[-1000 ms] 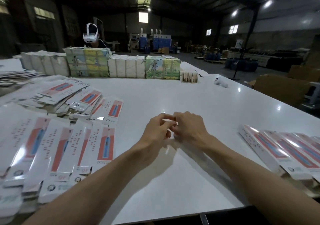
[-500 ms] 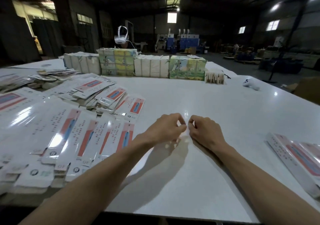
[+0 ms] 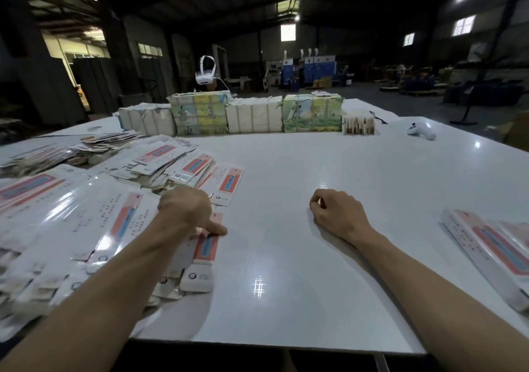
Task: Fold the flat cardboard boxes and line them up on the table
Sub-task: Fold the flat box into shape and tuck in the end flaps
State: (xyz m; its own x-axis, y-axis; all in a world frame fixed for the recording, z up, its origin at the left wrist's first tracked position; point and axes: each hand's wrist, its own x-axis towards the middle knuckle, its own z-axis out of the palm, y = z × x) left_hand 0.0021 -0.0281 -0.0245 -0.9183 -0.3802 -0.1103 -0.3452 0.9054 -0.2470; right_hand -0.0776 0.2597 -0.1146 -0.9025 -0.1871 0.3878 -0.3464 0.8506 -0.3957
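White tabletop [image 3: 315, 257] fills the view. Taking twelve o'clock as straight away from the person, a wide heap of flat box blanks [image 3: 86, 214] covers it from seven round to ten o'clock. Wrapped bundles [image 3: 257, 114] stand in a row along the far edge at twelve. At three to four o'clock lie the folded boxes [image 3: 486, 245], which look already made up. They sit side by side near the right edge, well apart from both hands.

Judging by this layout, the step in hand is fetching the next blank. A few boxes are set down and many blanks wait, so the task looks far from done.

The left hand [image 3: 186, 208] rests on the heap's near right corner, at nine o'clock of the right hand [image 3: 337, 214]. Its back faces the camera and its fingers turn down behind the knuckles, so whether they have caught an edge cannot be told. The right hand rests on bare table, well apart from the heap, with its fingers loosely curled and nothing visible in them.

The top blank [image 3: 204, 250], pink with a blue stripe, lies uppermost at the heap's edge, at five o'clock of the left hand. The thumb [image 3: 214, 228] stretches out and presses on it.

The next move likely calls for parting that one blank from the glossy ones beneath. It would then be drawn toward three o'clock onto bare table, with the right hand coming in to open it.
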